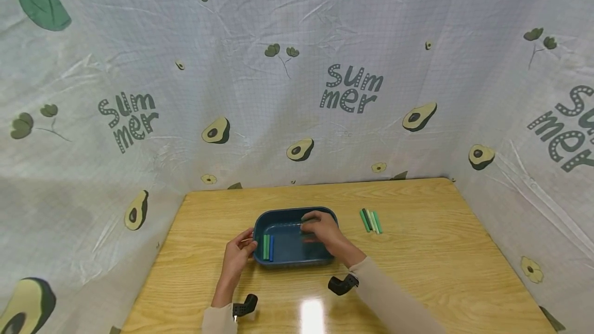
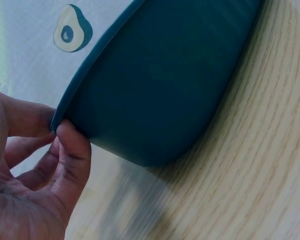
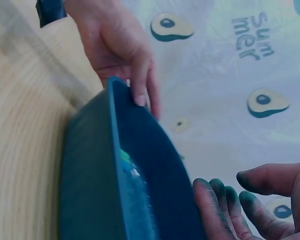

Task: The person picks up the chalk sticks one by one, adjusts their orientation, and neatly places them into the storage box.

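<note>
Head view — left hand (image 1: 235, 255): pinches the blue tray (image 1: 297, 245) by its left rim, seemingly steadying it.
Tray sticks (image 1: 267, 247): side by side inside, at the left end — perhaps for neatness.
Tray: on the table (image 1: 417, 256), between both hands.
Right hand (image 1: 326, 232): over the tray's right part, fingers loose, grasping nothing visible.
Loose sticks (image 1: 373, 221): grouped beyond it.

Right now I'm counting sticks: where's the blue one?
In the head view, the blue stick lies inside the tray, near its left end, beside two green sticks.

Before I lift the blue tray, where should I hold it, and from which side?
Probably take the tray by its thin rim, one hand coming from each short end, because it is long. The left hand pinches the left end.
</note>
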A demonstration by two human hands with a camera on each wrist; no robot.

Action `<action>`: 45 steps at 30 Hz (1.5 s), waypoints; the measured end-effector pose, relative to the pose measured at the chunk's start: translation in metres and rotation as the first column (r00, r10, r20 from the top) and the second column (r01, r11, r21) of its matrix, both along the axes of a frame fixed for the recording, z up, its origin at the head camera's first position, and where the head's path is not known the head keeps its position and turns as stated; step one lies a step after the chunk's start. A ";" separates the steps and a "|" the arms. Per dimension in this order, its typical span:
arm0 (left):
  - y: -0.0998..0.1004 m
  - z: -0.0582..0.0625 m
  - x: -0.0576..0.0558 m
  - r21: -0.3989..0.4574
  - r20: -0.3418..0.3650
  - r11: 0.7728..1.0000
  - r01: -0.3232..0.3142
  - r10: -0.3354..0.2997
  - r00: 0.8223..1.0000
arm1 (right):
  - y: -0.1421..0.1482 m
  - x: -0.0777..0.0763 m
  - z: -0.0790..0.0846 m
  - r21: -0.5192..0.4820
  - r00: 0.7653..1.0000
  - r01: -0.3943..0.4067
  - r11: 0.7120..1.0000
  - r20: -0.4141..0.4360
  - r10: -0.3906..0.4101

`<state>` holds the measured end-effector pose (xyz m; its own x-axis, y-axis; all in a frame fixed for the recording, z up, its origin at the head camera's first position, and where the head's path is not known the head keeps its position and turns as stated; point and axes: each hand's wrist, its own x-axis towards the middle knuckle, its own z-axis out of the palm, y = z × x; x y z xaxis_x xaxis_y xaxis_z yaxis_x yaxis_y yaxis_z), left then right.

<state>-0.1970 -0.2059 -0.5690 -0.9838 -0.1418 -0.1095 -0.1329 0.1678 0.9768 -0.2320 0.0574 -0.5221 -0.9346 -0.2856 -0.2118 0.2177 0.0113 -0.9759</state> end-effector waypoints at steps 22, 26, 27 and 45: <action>0.000 -0.001 0.003 0.011 -0.002 1.000 -0.006 0.006 1.000 | 0.082 0.013 0.016 0.080 0.985 0.164 0.983 -0.075 -0.158; 0.000 0.000 0.003 0.015 -0.002 1.000 -0.005 0.005 1.000 | 0.098 0.016 0.018 0.083 0.983 0.171 0.982 -0.077 -0.165; 0.000 0.000 0.003 0.017 0.000 1.000 -0.005 0.005 1.000 | 0.102 0.016 0.018 0.082 0.983 0.171 0.982 -0.079 -0.165; 0.000 0.003 0.002 0.004 0.005 1.000 -0.013 0.013 1.000 | 0.155 0.020 0.013 0.200 0.948 0.309 0.930 -0.142 -0.284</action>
